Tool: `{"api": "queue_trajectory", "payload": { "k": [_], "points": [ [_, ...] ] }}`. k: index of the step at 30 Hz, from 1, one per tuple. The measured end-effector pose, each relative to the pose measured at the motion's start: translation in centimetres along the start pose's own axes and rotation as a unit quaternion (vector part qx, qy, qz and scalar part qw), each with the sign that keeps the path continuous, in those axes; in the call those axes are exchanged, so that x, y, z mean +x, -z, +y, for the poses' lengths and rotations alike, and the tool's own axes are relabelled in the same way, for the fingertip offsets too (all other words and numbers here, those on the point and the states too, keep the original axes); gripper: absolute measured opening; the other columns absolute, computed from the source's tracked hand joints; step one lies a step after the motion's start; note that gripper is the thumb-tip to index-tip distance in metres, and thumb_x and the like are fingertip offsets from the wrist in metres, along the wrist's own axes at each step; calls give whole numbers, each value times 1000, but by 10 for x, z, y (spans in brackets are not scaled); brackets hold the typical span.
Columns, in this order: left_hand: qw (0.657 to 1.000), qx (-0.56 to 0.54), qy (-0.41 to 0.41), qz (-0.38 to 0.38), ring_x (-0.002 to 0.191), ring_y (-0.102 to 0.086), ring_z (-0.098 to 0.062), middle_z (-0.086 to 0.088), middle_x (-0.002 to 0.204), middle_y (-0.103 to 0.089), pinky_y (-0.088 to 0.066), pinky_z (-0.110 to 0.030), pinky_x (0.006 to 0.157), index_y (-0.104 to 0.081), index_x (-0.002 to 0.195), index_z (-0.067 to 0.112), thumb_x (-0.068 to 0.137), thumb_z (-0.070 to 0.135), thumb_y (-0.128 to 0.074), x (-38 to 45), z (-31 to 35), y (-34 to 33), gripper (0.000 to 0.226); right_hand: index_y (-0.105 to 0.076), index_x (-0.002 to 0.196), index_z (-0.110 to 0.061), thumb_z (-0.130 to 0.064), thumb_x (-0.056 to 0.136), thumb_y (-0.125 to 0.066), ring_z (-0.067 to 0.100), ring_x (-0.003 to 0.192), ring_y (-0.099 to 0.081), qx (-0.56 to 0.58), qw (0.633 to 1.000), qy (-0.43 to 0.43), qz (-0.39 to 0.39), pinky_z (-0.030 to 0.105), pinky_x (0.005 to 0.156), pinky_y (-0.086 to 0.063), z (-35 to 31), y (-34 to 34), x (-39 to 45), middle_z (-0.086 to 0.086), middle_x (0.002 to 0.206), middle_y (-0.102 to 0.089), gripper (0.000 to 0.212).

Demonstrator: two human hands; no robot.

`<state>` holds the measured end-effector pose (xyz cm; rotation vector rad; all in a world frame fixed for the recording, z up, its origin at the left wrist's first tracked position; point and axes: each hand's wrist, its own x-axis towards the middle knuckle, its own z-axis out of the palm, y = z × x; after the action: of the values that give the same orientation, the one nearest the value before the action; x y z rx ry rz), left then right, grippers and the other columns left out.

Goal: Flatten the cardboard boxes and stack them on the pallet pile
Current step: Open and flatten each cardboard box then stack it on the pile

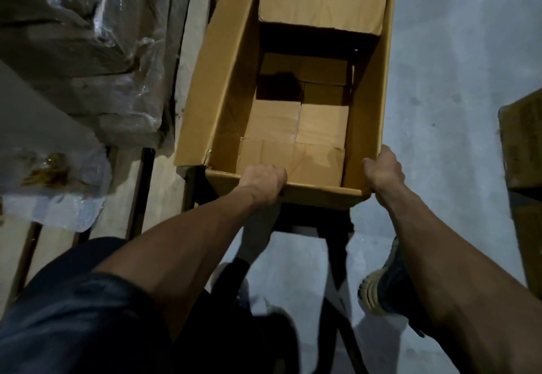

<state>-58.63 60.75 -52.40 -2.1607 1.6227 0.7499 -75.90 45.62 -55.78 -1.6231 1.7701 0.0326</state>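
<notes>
Item: open cardboard box [296,86], upright, mouth toward the camera, at centre frame and running toward 12 o'clock. Top flaps raised; bottom flaps closed, so the box is not yet flattened.

Hands: left hand [264,181] grasps the near rim, fingers curled over the edge into the box. Right hand [381,168] grips the near right corner at 3 o'clock of the left, thumb on the side wall. Both hold the same box.

Step in hand, by judgement: carrying or positioning the box ahead of collapsing it. The next move probably calls for opening the bottom flaps, then pressing opposite corners together so the walls fold flat.

Surroundings: plastic-wrapped bundles [88,50] at 9 to 11 o'clock, lying on wooden pallet slats [140,197], possibly the pile meant for stacking, though this cannot be confirmed. Another cardboard box [522,168] at 3 o'clock, cut off by the frame edge. Grey concrete floor [454,65] at 1 to 4 o'clock. One shoe [384,288] at 5 o'clock.

Obstructions, by judgement: the left flap touches or overlaps the pallet edge; the wrapped bundles crowd that side.
</notes>
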Motion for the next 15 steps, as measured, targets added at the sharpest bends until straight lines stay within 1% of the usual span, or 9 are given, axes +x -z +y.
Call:
{"api": "queue_trajectory", "payload": {
  "k": [2, 5, 7, 9, 12, 15],
  "points": [
    [1000, 7, -7, 6, 109, -60, -28, -9, 120, -62, -39, -33, 76, -56, 123, 19, 99, 25, -55, -6, -2, -5, 25, -47, 136, -16, -24, 103, -47, 39, 109, -59, -2, 1000, -4, -1, 49, 92, -51, 0, 1, -7, 17, 127, -59, 34],
    [1000, -1, -22, -8, 109, -60, -28, -9, 120, -61, -41, -33, 78, -56, 124, 19, 100, 22, -52, -23, 0, -15, 24, -50, 133, -16, -23, 101, -48, 39, 107, -60, -13, 1000, -11, -8, 51, 93, -51, 10, -1, -27, 17, 124, -61, 32],
    [999, -3, -21, -28, 111, -59, -27, -9, 123, -60, -41, -33, 80, -55, 127, 19, 100, 21, -52, -39, 3, -25, 27, -51, 131, -16, -22, 100, -49, 40, 107, -60, -15, 1000, -20, -13, 51, 93, -51, 17, -2, -46, 17, 124, -61, 31],
    [999, -17, -1, -47, 115, -58, -28, -9, 126, -60, -44, -34, 83, -54, 129, 19, 100, 18, -52, -56, 8, -34, 30, -52, 130, -15, -22, 99, -51, 41, 109, -59, -23, 999, -37, -20, 48, 91, -50, 22, -1, -65, 18, 124, -61, 32],
    [996, -47, 19, -79, 120, -56, -28, -10, 130, -58, -46, -36, 92, -52, 132, 18, 98, 16, -54, -81, 18, -49, 34, -52, 129, -12, -23, 98, -54, 41, 112, -58, -28, 997, -55, -35, 46, 89, -47, 30, -1, -93, 18, 125, -59, 33],
    [989, -61, 4, -131, 120, -54, -26, -9, 131, -57, -45, -36, 96, -52, 130, 16, 96, 16, -59, -98, 22, -55, 35, -52, 128, -10, -22, 97, -54, 41, 112, -58, -39, 995, -70, -52, 43, 87, -47, 43, -5, -119, 19, 124, -59, 33]
  ]
}}
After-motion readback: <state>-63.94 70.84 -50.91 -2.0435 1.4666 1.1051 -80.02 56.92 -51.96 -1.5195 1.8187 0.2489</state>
